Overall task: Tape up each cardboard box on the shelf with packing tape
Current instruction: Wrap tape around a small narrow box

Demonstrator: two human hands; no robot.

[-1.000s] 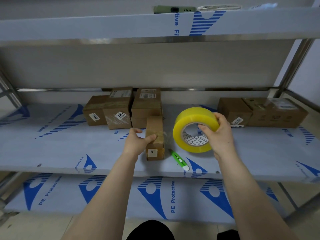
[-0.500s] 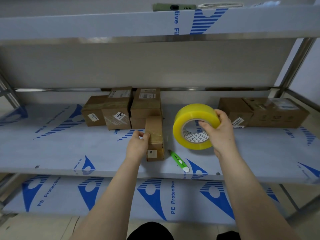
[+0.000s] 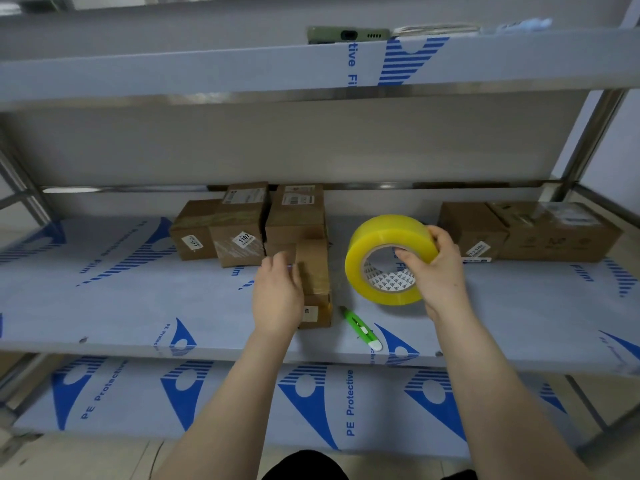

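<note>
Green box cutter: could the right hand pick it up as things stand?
Probably not at once: the right hand grips the yellow tape roll and would have to set it down first. The way itself looks free; the green box cutter lies uncovered on the shelf close by.

Steel shelf [image 3: 104,306], shown covered in blue-printed protective film [image 3: 519,299]. A cluster of cardboard boxes [image 3: 242,230] is set at the rear left, with a narrow box [image 3: 316,271] placed in front. A green utility knife [image 3: 360,328] is laid just beside it. Further boxes [image 3: 561,237] are set at the rear right.
</note>
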